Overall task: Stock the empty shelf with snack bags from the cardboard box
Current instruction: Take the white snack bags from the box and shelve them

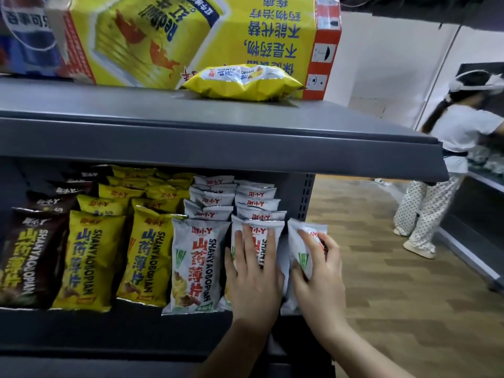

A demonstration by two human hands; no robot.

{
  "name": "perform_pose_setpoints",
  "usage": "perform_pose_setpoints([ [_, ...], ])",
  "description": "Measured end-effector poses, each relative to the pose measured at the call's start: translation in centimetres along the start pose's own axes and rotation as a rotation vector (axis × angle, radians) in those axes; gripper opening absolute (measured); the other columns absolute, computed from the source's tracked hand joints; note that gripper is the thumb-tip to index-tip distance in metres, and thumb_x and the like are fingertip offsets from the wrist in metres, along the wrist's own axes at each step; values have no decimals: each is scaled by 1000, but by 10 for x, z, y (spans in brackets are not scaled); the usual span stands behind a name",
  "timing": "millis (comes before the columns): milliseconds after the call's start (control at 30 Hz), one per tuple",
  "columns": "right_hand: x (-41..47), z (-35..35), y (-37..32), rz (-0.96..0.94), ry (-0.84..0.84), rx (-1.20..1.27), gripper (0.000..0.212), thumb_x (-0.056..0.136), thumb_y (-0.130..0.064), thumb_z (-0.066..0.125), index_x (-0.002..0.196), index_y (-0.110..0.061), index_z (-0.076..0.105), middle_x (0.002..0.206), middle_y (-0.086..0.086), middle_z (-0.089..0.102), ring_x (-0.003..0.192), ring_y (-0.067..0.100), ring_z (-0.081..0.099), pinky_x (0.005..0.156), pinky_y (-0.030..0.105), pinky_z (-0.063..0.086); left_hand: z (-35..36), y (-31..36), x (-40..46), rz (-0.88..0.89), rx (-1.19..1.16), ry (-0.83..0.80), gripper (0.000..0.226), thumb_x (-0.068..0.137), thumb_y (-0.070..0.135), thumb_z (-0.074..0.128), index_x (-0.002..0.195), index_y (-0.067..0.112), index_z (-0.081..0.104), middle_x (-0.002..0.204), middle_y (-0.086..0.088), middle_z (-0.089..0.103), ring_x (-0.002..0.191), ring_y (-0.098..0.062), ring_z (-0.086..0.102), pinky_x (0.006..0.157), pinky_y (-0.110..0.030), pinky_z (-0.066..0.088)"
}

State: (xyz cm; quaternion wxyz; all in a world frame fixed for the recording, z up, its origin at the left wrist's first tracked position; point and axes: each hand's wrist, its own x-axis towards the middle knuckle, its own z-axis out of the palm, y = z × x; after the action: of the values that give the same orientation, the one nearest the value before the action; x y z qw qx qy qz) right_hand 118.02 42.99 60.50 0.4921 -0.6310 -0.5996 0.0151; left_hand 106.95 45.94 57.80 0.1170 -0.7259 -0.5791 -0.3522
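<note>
Bags read "SHANYAOBOPIAN" w/ red logo up top. Lower shelf [136,327] holds rows, L to R: brown bags [26,257], yellow bags [90,257], white bags [195,264]. Left hand [255,271] lies flat, fingers straight, pressing the front white bag of the rightmost row [259,233]. Right hand [317,271] has a grasping grip on another white bag [302,241] at the shelf's right end, just beside that row. Top shelf [191,126]: one yellow bag [242,83] lying flat in front of a yellow cardboard box [191,31], its print upside down. Far right, well apart: another person [447,148] at a 2nd shelf unit.
</note>
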Motion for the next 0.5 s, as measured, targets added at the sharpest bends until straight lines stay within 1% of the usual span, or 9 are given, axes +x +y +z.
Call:
perform_pose_setpoints([
  [33, 1, 1, 0, -5, 1, 4, 64, 79, -9, 66, 129, -42, 44, 139, -7, 32, 128, 19, 38, 87, 30, 39, -1, 1, 0, -2, -6, 9, 51, 96, 31, 24, 145, 16, 29, 148, -26, 30, 136, -41, 29, 103, -56, 37],
  [67, 1, 1, 0, -9, 2, 6, 64, 80, -9, 66, 128, -44, 42, 139, -7, 32, 128, 19, 38, 87, 31, 39, -2, 2, 1, -2, -4, 16, 52, 95, 30, 24, 145, 16, 29, 147, -27, 31, 135, -42, 29, 103, -57, 37],
  [167, 2, -1, 0, -23, 2, 12, 66, 79, -8, 65, 126, -46, 38, 139, -6, 33, 129, 21, 38, 91, 33, 40, -6, 2, 0, -4, 36, 2, 63, 84, 30, 35, 145, 14, 28, 147, -27, 31, 136, -42, 29, 103, -58, 36],
  [233, 3, -3, -1, -21, 5, 0, 66, 79, -9, 65, 127, -46, 38, 139, -6, 32, 128, 22, 38, 93, 36, 42, -9, 2, -1, -9, 64, -9, 69, 79, 28, 35, 146, 13, 25, 149, -26, 28, 137, -41, 26, 104, -59, 35],
  [333, 3, -5, -2, -19, 17, -3, 67, 79, -8, 64, 126, -48, 36, 139, -8, 32, 127, 20, 38, 89, 35, 43, -16, 3, -3, -47, 21, -2, 71, 80, 23, 36, 147, 10, 20, 150, -25, 24, 139, -40, 21, 106, -62, 30],
  [400, 2, -7, -1, -23, 27, 11, 67, 79, -7, 64, 126, -47, 37, 139, -7, 31, 126, 19, 38, 85, 34, 45, -24, 6, -4, -37, -14, 14, 72, 80, 22, 40, 147, 8, 20, 151, -25, 24, 139, -40, 20, 108, -62, 25],
  [433, 2, -8, 0, -23, 31, 14, 67, 79, -7, 64, 126, -47, 37, 138, -7, 31, 127, 18, 38, 84, 35, 46, -29, 9, -5, -18, -39, 33, 71, 79, 20, 44, 146, 7, 22, 150, -24, 26, 139, -39, 21, 109, -61, 25],
  [500, 2, -9, 2, -27, 49, 18, 66, 79, -7, 64, 127, -44, 38, 138, -6, 32, 127, 19, 38, 86, 35, 46, -38, 17, -7, 42, -160, 98, 63, 79, 12, 49, 139, 3, 35, 145, -22, 35, 137, -36, 28, 110, -55, 30],
])
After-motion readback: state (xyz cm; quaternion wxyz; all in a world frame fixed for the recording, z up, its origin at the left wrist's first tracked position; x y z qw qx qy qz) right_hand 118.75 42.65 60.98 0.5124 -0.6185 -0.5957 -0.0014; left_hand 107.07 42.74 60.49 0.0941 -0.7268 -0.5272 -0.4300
